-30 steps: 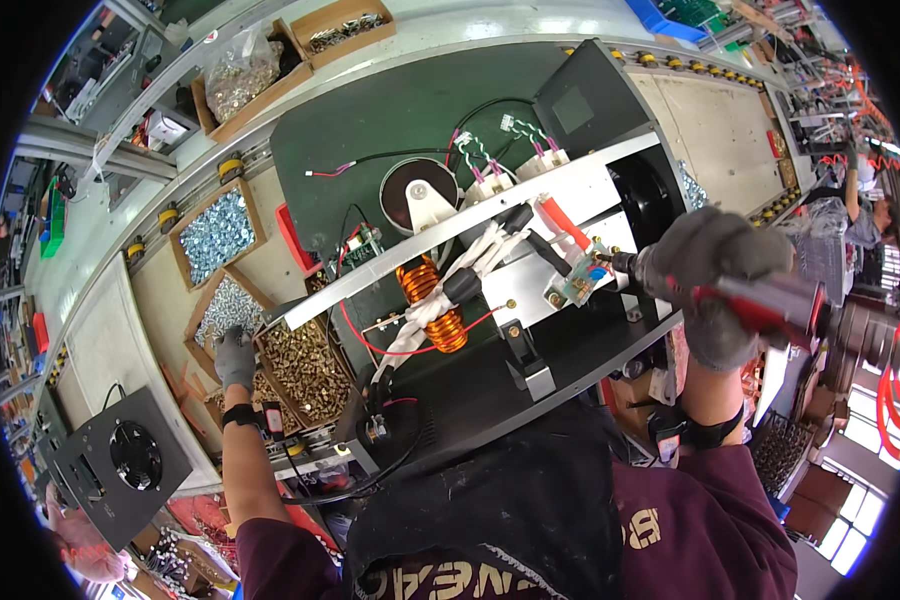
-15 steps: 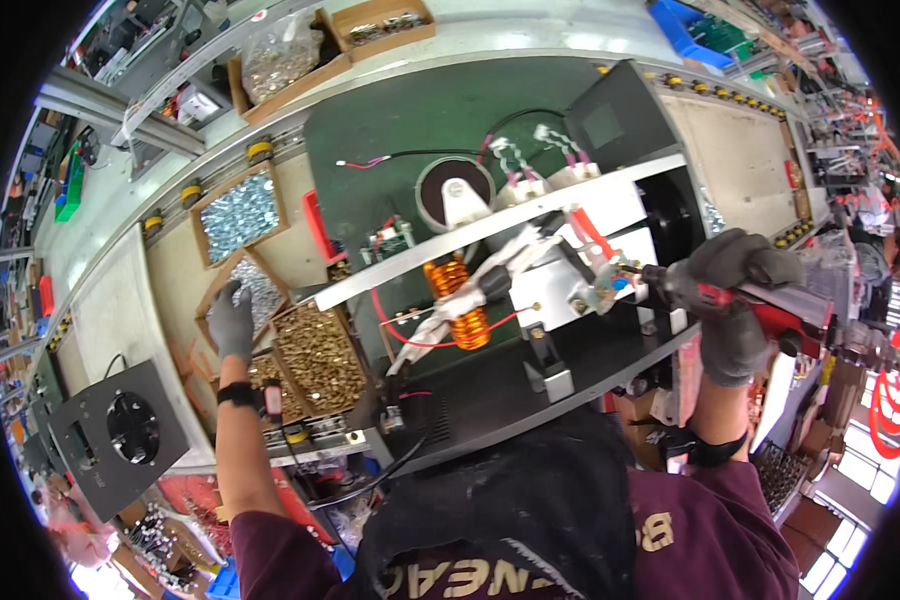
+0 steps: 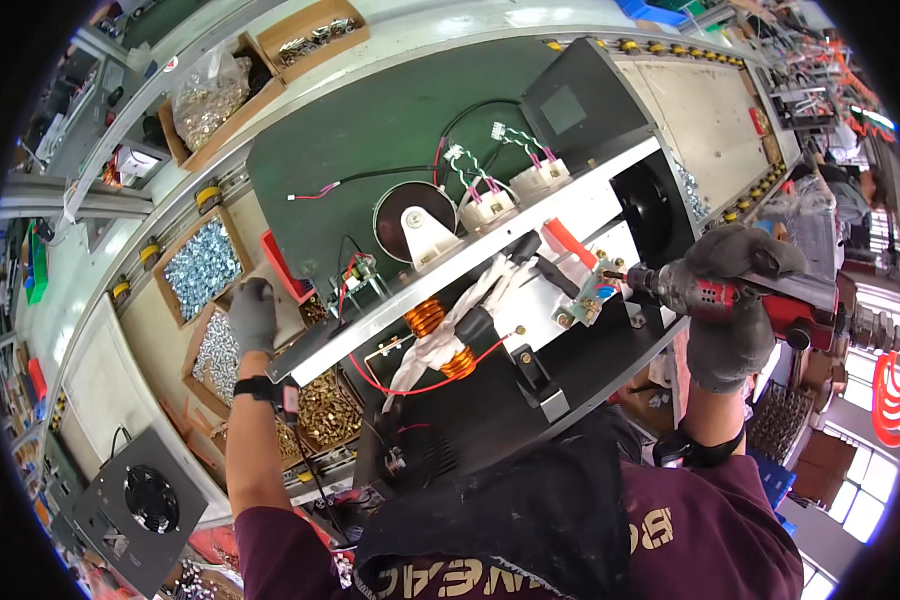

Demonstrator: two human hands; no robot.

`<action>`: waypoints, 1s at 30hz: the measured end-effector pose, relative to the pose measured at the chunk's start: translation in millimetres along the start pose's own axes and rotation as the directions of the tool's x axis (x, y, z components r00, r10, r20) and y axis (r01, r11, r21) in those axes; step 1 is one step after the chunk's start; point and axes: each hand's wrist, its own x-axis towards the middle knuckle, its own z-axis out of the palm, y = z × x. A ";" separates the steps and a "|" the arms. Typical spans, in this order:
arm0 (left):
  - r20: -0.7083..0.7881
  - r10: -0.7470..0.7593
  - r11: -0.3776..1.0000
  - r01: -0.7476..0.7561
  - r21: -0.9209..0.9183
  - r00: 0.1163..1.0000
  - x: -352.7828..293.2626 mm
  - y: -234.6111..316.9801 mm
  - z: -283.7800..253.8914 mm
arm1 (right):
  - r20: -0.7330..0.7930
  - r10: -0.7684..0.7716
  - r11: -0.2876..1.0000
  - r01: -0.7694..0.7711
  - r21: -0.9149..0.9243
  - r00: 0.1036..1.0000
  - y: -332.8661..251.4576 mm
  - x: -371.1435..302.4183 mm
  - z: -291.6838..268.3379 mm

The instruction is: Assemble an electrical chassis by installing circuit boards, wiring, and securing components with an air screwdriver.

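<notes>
My right hand point(image 3: 732, 345), in a grey glove, grips a red and grey power screwdriver point(image 3: 712, 296). Its bit points left at a small circuit board point(image 3: 592, 297) with a blue part, mounted inside a dark metal chassis point(image 3: 490, 425). My left hand point(image 3: 254, 312), gloved too, hovers beside the box of silver screws point(image 3: 217, 355). Its fingers are curled together; whatever they hold is hidden. Between my hands, the chassis carries a copper coil point(image 3: 457, 363), white-wrapped leads point(image 3: 432, 350), a silver crossbar point(image 3: 440, 265) and round white parts with twisted wires point(image 3: 488, 207).
Beyond the left hand lies a box of bluish fasteners point(image 3: 203, 267); nearer sits a box of brass fittings point(image 3: 328, 410). A red bin point(image 3: 285, 265) stands by the chassis. A black fan panel point(image 3: 140, 505) leans at lower left. A coiled red hose point(image 3: 892, 398) hangs at right.
My left hand has come up and right, out of the silver-screw box. The view has shifted, so the chassis appears more tilted. My right hand keeps the screwdriver by the board.
</notes>
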 end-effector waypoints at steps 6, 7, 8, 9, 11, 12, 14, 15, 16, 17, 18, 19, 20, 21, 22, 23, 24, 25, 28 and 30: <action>-0.188 0.125 0.981 -0.092 0.173 0.974 7.0 28.4 20.4 | 0.011 0.019 0.999 -0.018 -0.038 1.000 -2.5 5.3 5.3; -0.260 0.165 0.975 -0.118 0.187 0.952 12.3 33.0 21.1 | 0.045 0.008 1.000 -0.009 0.018 0.999 -0.8 8.4 5.3; -0.230 0.160 0.978 -0.122 0.171 0.960 17.8 36.6 21.0 | 0.071 0.019 1.000 -0.019 0.001 0.997 -1.0 9.1 5.2; -0.276 0.186 0.981 -0.163 0.104 0.943 24.6 39.1 20.2 | 0.018 0.040 0.999 -0.041 0.003 0.999 0.7 10.3 5.1; -0.252 0.123 0.960 -0.179 -0.216 0.960 35.2 40.6 19.4 | -0.011 0.030 1.000 -0.030 -0.006 0.999 2.7 11.3 2.9; -0.270 0.134 0.955 -0.197 -0.220 0.954 41.0 40.7 20.1 | -0.019 0.025 1.000 -0.025 0.003 1.000 3.7 11.2 1.3; -0.191 0.071 0.930 -0.134 -0.342 0.979 50.6 39.1 24.3 | 0.037 0.039 0.998 -0.040 0.038 0.999 5.6 9.7 -2.6; -0.173 0.052 0.926 -0.112 -0.359 0.984 55.6 39.0 27.8 | 0.051 0.029 0.999 -0.031 0.042 0.998 5.0 7.6 -4.8; -0.202 0.097 0.923 -0.164 -0.347 0.975 60.4 39.1 31.1 | -0.054 0.092 0.996 -0.093 -0.014 0.994 4.1 6.1 -7.7; -0.221 0.123 0.932 -0.189 -0.309 0.968 63.7 40.6 35.4 | -0.114 0.111 0.991 -0.118 -0.059 0.987 4.7 4.6 -9.9; -0.265 0.165 0.939 -0.234 -0.253 0.950 66.6 41.8 37.7 | -0.201 0.147 0.981 -0.168 -0.093 0.969 5.0 4.0 -13.4; -0.261 0.153 0.943 -0.220 -0.252 0.953 69.5 43.2 39.4 | -0.167 0.129 0.989 -0.140 -0.052 0.977 5.9 5.8 -18.0; -0.311 0.157 0.942 -0.236 -0.237 0.937 70.9 45.7 40.1 | -0.144 0.124 0.991 -0.129 -0.030 0.982 7.1 9.0 -24.2; -0.274 0.116 0.944 -0.192 -0.270 0.955 71.8 47.1 40.4 | -0.164 0.114 0.991 -0.123 -0.050 0.980 8.7 11.2 -29.9; -0.254 0.072 0.941 -0.151 -0.304 0.965 71.0 49.7 39.9 | -0.184 0.101 0.990 -0.117 -0.080 0.978 10.1 14.3 -37.4; -0.276 0.067 0.945 -0.150 -0.291 0.959 69.5 49.2 38.1 | -0.126 0.084 0.991 -0.095 -0.088 0.988 12.1 16.9 -43.2; -0.235 -0.004 0.956 -0.065 -0.285 0.972 66.6 50.3 36.2 | -0.114 0.103 0.993 -0.109 -0.051 0.988 13.5 18.5 -50.1; -0.183 -0.081 0.958 0.026 -0.285 0.980 62.5 49.8 33.7 | -0.140 0.127 0.988 -0.138 -0.068 0.982 13.8 20.0 -56.5; -0.126 -0.026 1.000 0.025 -0.009 0.992 45.6 48.6 28.2 | -0.225 0.121 0.986 -0.143 -0.083 0.967 20.4 20.2 -72.3; -0.192 -0.053 0.998 0.045 -0.050 0.980 38.3 52.5 27.9 | -0.130 0.090 0.993 -0.098 -0.059 0.987 23.8 19.8 -80.1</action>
